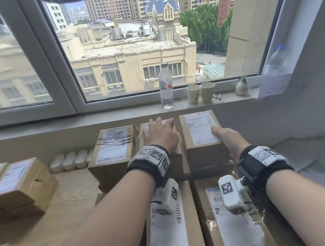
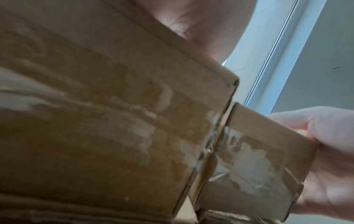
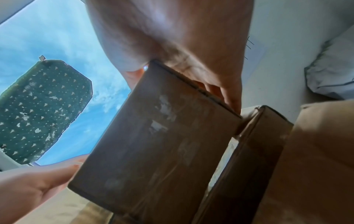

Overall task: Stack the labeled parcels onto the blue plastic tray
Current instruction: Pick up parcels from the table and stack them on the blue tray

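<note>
Several brown cardboard parcels with white labels stand in a cluster below the window sill. My left hand (image 1: 160, 135) lies on top of the middle parcel (image 1: 177, 161), its fingers spread and fairly straight. My right hand (image 1: 226, 139) grips the taller right parcel (image 1: 200, 128), thumb on the label and fingers down its right side. In the left wrist view the middle parcel (image 2: 105, 121) fills the picture, and the right hand (image 2: 329, 151) holds the right parcel (image 2: 258, 159). From the right wrist view, the right hand (image 3: 182, 45) clasps the parcel (image 3: 153, 151). No blue tray is in view.
A third parcel (image 1: 111, 146) stands left of the middle one, and two long parcels (image 1: 168, 233) (image 1: 236, 229) lie in front. More parcels (image 1: 16, 184) are stacked at far left on the wooden surface (image 1: 70, 194). A water bottle (image 1: 165, 86), paper cups (image 1: 200, 92) and a small vase (image 1: 241, 88) stand on the sill.
</note>
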Available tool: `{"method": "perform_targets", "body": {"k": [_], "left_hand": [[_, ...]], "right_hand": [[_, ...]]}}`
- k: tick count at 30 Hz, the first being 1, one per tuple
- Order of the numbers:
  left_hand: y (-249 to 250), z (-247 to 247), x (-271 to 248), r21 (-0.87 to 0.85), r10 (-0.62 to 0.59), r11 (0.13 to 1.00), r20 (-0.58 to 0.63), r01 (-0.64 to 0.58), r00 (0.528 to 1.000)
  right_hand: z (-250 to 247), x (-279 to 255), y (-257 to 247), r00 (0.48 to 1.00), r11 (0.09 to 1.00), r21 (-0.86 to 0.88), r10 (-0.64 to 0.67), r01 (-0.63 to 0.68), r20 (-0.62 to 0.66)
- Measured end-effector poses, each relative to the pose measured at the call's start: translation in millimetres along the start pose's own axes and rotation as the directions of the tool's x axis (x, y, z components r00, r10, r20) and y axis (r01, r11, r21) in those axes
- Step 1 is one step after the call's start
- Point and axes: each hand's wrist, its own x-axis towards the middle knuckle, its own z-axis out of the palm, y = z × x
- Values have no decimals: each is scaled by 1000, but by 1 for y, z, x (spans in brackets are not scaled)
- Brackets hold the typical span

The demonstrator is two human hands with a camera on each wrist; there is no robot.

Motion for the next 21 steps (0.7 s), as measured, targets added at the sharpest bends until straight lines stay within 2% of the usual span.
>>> {"method": "perform_targets", "body": {"k": [4, 9, 15, 18, 21], "left_hand": [[4, 1, 2, 15, -23, 1000, 8, 23, 1000], [3, 2, 3, 22, -42, 999, 8, 42, 999], [6, 0, 0, 28, -49, 998, 31, 48, 998], [8, -3, -2, 29, -53, 998, 41, 52, 998], [11, -6, -6, 32, -45, 999, 49, 43, 998]], "right_hand": [[-2, 1, 0, 1000, 999, -37, -1, 1, 1], [-3, -6, -6, 991, 947, -303, -125, 107, -41], [0, -14, -11, 978, 837, -528, -204, 147, -51], [3, -21, -15, 971, 733, -663, -237, 149, -44], [7, -31, -21, 948, 550, -815, -320, 184, -2]]}}
